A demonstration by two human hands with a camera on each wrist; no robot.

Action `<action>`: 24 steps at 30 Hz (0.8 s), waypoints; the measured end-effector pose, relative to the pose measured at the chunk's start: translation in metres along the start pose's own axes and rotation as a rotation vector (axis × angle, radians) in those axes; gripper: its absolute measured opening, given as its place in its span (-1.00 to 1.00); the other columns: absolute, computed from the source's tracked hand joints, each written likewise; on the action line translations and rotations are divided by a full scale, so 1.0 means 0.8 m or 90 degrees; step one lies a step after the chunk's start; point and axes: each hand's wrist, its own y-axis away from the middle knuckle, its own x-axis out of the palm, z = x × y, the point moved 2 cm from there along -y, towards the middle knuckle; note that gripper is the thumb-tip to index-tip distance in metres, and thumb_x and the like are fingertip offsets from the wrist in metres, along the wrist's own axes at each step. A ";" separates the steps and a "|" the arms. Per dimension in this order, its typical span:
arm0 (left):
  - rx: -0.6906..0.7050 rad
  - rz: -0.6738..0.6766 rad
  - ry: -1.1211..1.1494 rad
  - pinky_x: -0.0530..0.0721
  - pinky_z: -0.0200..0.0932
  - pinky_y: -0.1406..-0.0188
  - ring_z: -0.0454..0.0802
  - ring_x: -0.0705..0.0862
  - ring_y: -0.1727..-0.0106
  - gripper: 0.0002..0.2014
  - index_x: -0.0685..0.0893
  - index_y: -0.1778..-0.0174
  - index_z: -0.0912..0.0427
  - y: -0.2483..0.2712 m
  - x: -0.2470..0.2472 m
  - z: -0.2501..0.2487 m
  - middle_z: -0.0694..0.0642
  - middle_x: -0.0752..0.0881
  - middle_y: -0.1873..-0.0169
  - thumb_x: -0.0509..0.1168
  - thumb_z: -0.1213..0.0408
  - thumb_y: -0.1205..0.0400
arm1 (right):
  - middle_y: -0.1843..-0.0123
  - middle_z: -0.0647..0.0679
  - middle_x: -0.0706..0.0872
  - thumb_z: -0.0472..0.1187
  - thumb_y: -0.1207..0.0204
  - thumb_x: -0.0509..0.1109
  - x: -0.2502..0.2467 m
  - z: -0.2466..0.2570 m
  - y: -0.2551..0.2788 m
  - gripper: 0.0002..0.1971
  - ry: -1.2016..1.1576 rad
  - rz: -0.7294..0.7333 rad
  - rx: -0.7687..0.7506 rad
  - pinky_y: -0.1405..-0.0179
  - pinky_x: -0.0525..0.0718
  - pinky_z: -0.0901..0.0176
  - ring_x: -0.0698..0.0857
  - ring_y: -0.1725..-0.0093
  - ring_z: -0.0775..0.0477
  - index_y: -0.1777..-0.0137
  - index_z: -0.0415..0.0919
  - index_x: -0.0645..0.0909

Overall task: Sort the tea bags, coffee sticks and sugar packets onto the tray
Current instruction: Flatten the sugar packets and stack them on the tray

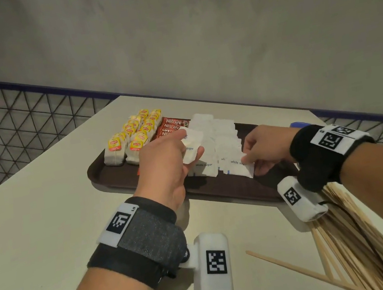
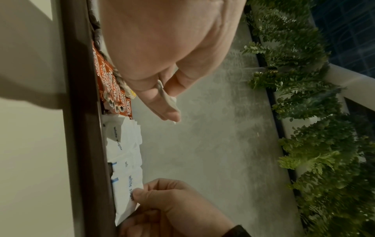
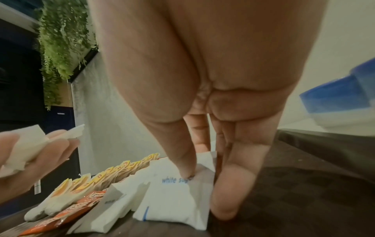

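Two hands laying sugar packets on the tray [image 1: 103, 175].
Left hand [image 1: 162, 157] grips spare packets [image 1: 192, 148] above it; right hand [image 1: 265, 147] pinches the nearest packet [image 1: 237, 164]; next, probably align it.

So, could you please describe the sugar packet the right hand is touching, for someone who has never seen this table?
Find the dark brown tray; tea bags sit left, red Nescafe sticks centre, white sugar packets right. The wanted packet lies nearest the viewer in the rightmost row. Unlike its neighbours, the right hand pinches its corner.
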 end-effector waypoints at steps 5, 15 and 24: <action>-0.009 -0.011 0.026 0.82 -0.15 0.35 0.30 0.67 -0.34 -0.82 0.76 -0.15 0.47 0.003 0.001 -0.003 0.26 0.67 -0.19 0.35 0.61 -0.67 | -0.07 -0.42 0.83 -0.26 -0.43 0.68 0.007 0.011 0.001 -0.65 0.012 0.009 -0.002 -0.09 0.85 -0.17 0.90 0.16 -0.22 -0.09 -0.39 0.64; 0.009 -0.008 0.025 0.83 -0.17 0.38 0.21 0.68 -0.26 -0.81 0.73 -0.20 0.53 0.008 0.004 -0.004 0.17 0.66 0.04 0.35 0.57 -0.69 | -0.02 -0.13 0.80 -0.15 -0.35 0.76 0.016 0.028 -0.005 -0.30 0.161 -0.006 -0.028 0.06 0.88 -0.03 0.88 0.27 -0.07 -0.41 -0.25 0.49; 0.003 0.014 0.031 0.91 0.06 0.14 0.17 0.67 -0.23 -0.67 0.68 -0.35 0.46 0.004 0.004 0.001 0.20 0.66 -0.15 0.21 0.66 -0.69 | -0.05 -0.13 0.85 -0.02 -0.36 0.74 0.012 0.021 -0.016 -0.32 0.228 -0.032 -0.036 0.02 0.86 0.09 0.88 0.25 -0.01 -0.39 -0.29 0.58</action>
